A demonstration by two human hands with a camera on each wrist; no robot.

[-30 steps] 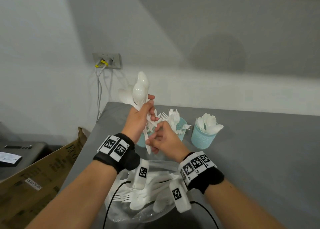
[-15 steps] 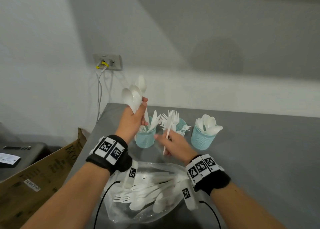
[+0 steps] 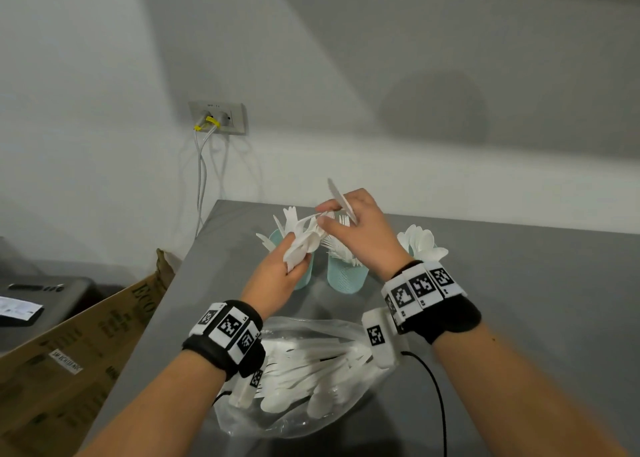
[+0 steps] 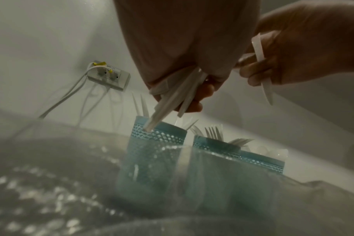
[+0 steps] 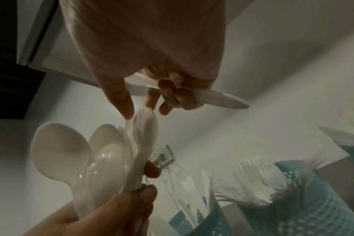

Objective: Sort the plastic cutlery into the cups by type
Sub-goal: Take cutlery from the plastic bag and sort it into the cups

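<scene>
3 teal perforated plastic cups [image 3: 347, 278] stand in a row at frame centre on the grey table [image 3: 519, 301]; the clear plastic bag of white cutlery [image 3: 311, 370] lies below them, the brown cardboard box [image 3: 69, 352] lower left.

head view: mounted high, facing forward and down over both forearms onto the grey table [image 3: 519, 318] and the wall behind. left wrist view: low, just behind the clear bag [image 4: 71, 183], facing up along the hand — very close. right wrist view: under the hand, facing up and forward. all three share the wall socket [image 3: 218, 117] and the teal cups [image 3: 347, 278].
</scene>
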